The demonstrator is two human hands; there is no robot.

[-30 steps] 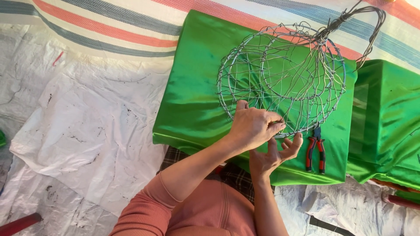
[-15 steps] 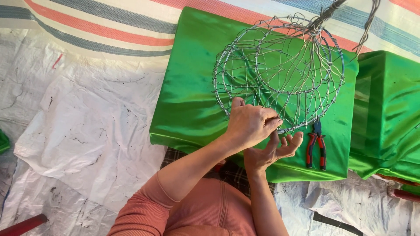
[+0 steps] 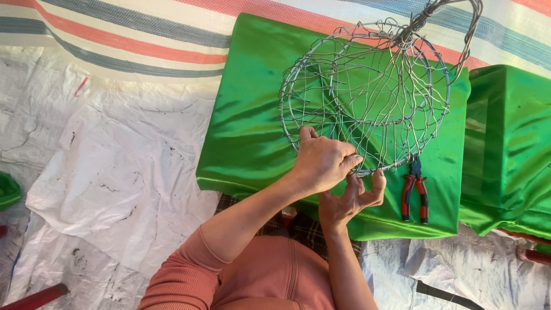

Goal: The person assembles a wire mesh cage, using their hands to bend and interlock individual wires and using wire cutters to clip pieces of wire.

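Note:
A round basket frame of bent grey wire point(image 3: 367, 92) lies on a green satin-covered block point(image 3: 247, 132), with a twisted wire loop at its far right. My left hand point(image 3: 321, 162) reaches across from the left, back up, with its fingers closed on the near rim of the frame. Just below it is my right hand point(image 3: 351, 198), palm showing, which pinches the same rim between thumb and fingers. Pliers with red and blue handles point(image 3: 414, 198) lie on the green cloth, right of my right hand, jaws touching the rim.
A second green-covered block point(image 3: 508, 143) stands at the right. White crumpled sheeting point(image 3: 103, 172) covers the ground at the left, and a striped tarp point(image 3: 132, 34) lies beyond it. A green object point(image 3: 7, 189) shows at the left edge and a red bar point(image 3: 34, 297) at the bottom left.
Both hands have stayed on the near rim of the wire frame. The frame has shifted only slightly in view, and the fingers have moved a little along the rim.

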